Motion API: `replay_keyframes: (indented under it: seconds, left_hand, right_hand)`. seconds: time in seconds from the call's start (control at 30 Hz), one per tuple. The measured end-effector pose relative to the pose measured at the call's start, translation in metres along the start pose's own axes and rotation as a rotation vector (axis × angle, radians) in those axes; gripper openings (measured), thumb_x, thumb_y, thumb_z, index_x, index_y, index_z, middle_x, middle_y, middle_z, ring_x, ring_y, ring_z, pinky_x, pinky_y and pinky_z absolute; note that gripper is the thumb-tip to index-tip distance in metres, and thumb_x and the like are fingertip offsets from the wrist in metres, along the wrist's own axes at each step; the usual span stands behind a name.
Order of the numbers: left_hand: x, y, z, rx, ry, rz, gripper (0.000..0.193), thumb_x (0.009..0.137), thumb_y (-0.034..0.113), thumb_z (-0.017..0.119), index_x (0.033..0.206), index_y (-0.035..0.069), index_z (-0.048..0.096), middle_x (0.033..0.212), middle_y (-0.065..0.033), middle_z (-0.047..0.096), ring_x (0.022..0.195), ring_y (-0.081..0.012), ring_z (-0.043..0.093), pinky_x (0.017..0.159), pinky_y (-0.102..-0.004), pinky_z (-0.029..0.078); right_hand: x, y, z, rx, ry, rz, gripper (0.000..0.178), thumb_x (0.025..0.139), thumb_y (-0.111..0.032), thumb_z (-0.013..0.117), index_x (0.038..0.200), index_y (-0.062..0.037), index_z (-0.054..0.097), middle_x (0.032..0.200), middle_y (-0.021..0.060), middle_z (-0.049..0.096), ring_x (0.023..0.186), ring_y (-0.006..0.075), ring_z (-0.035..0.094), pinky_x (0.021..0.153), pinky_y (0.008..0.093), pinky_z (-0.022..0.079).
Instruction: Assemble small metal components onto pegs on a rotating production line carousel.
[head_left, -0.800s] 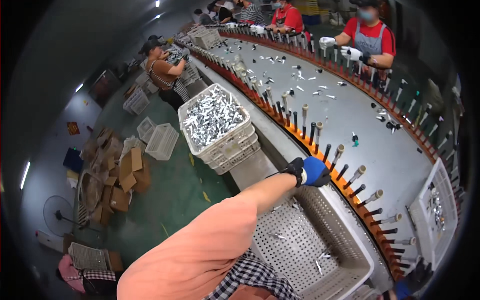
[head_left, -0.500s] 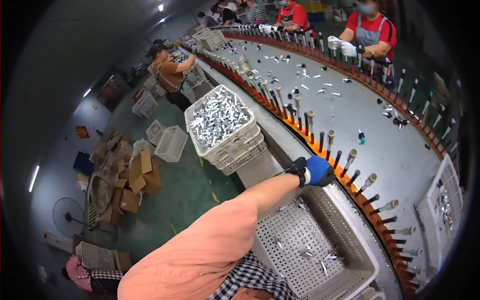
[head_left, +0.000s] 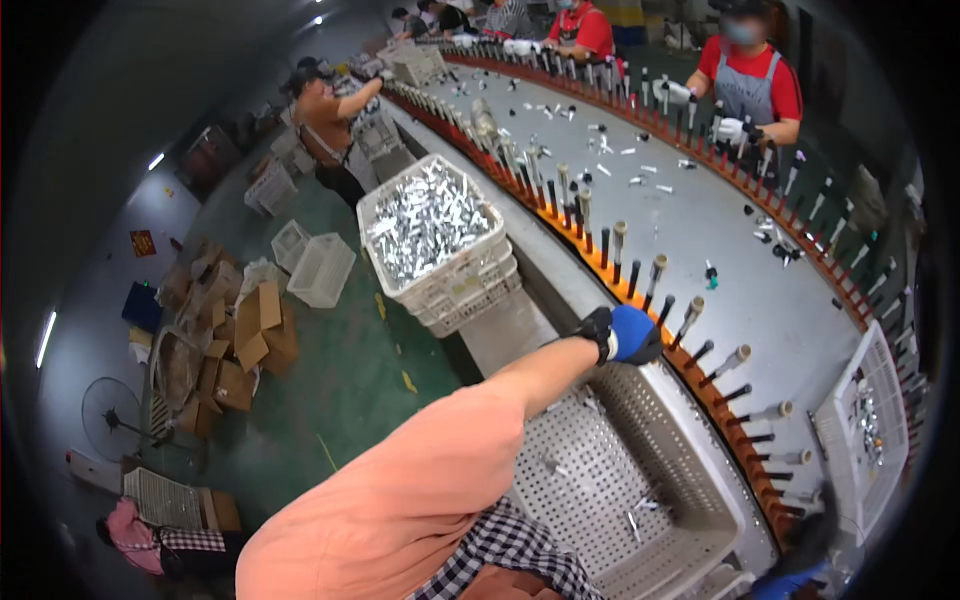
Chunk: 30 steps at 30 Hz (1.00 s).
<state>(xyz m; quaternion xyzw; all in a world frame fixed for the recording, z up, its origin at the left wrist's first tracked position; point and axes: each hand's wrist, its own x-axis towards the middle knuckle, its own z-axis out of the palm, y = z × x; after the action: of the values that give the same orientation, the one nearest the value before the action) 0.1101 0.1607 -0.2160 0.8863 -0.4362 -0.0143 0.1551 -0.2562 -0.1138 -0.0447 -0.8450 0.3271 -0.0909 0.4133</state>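
Observation:
My left hand [head_left: 636,336], in a blue glove with black palm and fingers, has its fingers curled at the orange-edged rail [head_left: 597,262]. What they hold, if anything, is hidden. Beside that hand stand dark upright rods [head_left: 666,309], and pale-tipped metal tubes [head_left: 689,318] sit along the same rail. Below my left forearm is a grey perforated basket [head_left: 560,490] holding several small silver pieces [head_left: 633,525]. At the lower right rim, my right hand [head_left: 797,580] shows only as a blurred blue and black glove near the rail; its fingers cannot be made out.
A stacked white crate [head_left: 447,312] full of silver pieces stands at left. Loose parts lie on the grey table [head_left: 660,230]. Another white crate [head_left: 865,440] is at right. Co-workers, one in red [head_left: 750,90], stand along the line. Cardboard boxes [head_left: 265,330] are on the floor.
The whole view has shifted slightly. My right hand has come into sight at the lower right. My left hand stays by the rail, and the co-worker in red has lowered one hand.

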Motion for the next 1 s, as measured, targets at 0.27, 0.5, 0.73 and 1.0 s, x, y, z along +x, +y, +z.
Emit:
replay_keyframes:
  seconds: [0.27, 0.5, 0.73, 1.0]
  left_hand:
    - [0.03, -0.012, 0.016, -0.007, 0.099, 0.111, 0.035, 0.094, 0.045, 0.062, 0.084, 0.015, 0.077, 0.083, -0.0141, 0.075, 0.077, -0.0392, 0.072, 0.071, -0.0524, 0.058]
    - [0.03, 0.01, 0.012, -0.165, 0.107, 0.184, 0.034, 0.095, 0.043, 0.064, 0.091, 0.014, 0.081, 0.088, -0.0172, 0.077, 0.084, -0.039, 0.075, 0.077, -0.0526, 0.059]
    - [0.027, -0.035, -0.013, -0.065, 0.003, 0.188, 0.041, 0.103, 0.043, 0.057, 0.096, 0.011, 0.082, 0.091, -0.0228, 0.076, 0.087, -0.0445, 0.075, 0.079, -0.0544, 0.059]
    - [0.025, -0.153, -0.031, -0.104, 0.046, 0.073, 0.051, 0.104, 0.052, 0.055, 0.111, 0.008, 0.079, 0.106, -0.0237, 0.075, 0.104, -0.0438, 0.073, 0.086, -0.0494, 0.057]
  right_hand:
    - [-0.095, 0.093, 0.046, 0.304, 0.399, 0.059, 0.055, 0.116, -0.025, 0.046, 0.163, 0.0029, 0.041, 0.165, 0.0175, 0.047, 0.147, 0.0291, 0.049, 0.123, 0.0411, 0.038]
    - [-0.24, 0.159, 0.105, 0.237, 0.227, 0.455, 0.059, 0.115, -0.031, 0.048, 0.162, 0.0043, 0.042, 0.163, 0.0134, 0.048, 0.145, 0.024, 0.05, 0.124, 0.0382, 0.037]
    - [-0.248, 0.094, 0.163, 0.526, 0.507, 0.481, 0.046, 0.113, -0.033, 0.061, 0.139, 0.0047, 0.069, 0.128, 0.0064, 0.073, 0.115, 0.0145, 0.065, 0.103, 0.0311, 0.051]
    - [-0.215, 0.038, 0.234, 0.269, 0.599, 0.425, 0.042, 0.107, -0.039, 0.062, 0.119, 0.0001, 0.074, 0.109, 0.0276, 0.074, 0.103, 0.0447, 0.072, 0.087, 0.0432, 0.056]
